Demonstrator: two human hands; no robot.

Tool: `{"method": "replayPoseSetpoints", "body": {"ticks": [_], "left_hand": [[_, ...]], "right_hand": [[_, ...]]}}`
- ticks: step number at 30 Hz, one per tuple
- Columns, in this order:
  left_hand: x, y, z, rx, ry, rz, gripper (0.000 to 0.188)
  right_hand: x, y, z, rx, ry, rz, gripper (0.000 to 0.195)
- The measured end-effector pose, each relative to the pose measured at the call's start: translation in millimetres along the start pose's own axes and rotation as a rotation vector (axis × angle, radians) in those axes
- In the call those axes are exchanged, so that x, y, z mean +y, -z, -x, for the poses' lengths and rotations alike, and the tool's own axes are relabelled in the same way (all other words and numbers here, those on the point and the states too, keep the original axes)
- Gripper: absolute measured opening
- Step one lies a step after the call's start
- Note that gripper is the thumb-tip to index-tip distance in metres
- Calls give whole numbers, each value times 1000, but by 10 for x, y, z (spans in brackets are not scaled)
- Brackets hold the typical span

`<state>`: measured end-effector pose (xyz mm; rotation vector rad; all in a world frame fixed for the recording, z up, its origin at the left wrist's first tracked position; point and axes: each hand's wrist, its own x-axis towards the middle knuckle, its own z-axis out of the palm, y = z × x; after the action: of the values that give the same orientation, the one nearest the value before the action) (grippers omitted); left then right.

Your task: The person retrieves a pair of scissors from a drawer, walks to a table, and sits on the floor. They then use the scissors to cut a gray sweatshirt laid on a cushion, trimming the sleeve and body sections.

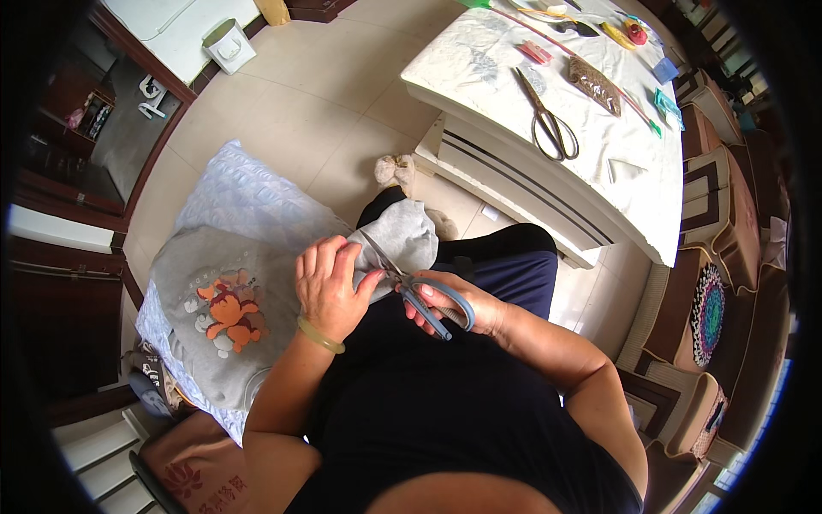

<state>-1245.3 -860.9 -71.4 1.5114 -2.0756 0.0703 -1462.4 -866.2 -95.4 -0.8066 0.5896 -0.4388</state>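
Note:
In my right hand (449, 302) is a pair of scissors (406, 283) with blue-grey handles, its blades apart and pointing up and left. My left hand (331, 279), with a pale bangle at the wrist, grips a fold of the grey sweatshirt (170, 270) beside the blades. Part of this cloth lies over my leg, and how far the blades reach into it cannot be told. The sweatshirt's body, printed with an orange cartoon figure (234, 308), spreads to the left over a light blue quilted cloth (237, 186).
A white-covered table (449, 64) stands ahead to the right, bearing large dark scissors (546, 119), a bag of brown material (594, 85) and a red-handled stick (546, 40). Cushioned seats (674, 302) line the right side. A white bin (229, 46) stands by the far wall.

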Motion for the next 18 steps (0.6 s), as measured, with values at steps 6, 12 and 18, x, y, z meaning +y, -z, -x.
{"method": "replayPoseSetpoints", "body": {"ticks": [6, 12, 18], "left_hand": [[-3, -18, 12, -39, -28, 54, 24], [-64, -66, 46, -45, 10, 109, 16], [-105, -115, 123, -35, 4, 102, 18]], "right_hand": [[8, -25, 6, -10, -30, -11, 59], [65, 13, 5, -5, -77, 18, 64], [67, 91, 26, 20, -113, 44, 64]]}}
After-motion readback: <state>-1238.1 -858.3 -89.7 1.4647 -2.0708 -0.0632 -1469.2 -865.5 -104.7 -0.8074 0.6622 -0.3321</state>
